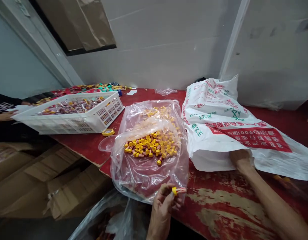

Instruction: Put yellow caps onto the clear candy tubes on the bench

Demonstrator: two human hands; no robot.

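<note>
My left hand is closed, pinching a small yellow-capped tube with a red-and-white striped body between thumb and fingers. It is at the near edge of a clear plastic bag, which lies flat on the red table. Inside that bag is a heap of similar yellow-capped tubes. On the right, my right hand reaches into the open mouth of a white woven sack printed in red and green. The sack hides its fingers and whatever they touch.
A white plastic crate full of small wrapped pieces stands at the left. Nearby is a yellow item. Colourful pieces lie behind it. Another person's hand is beside the crate. Cardboard boxes sit below the worn red table.
</note>
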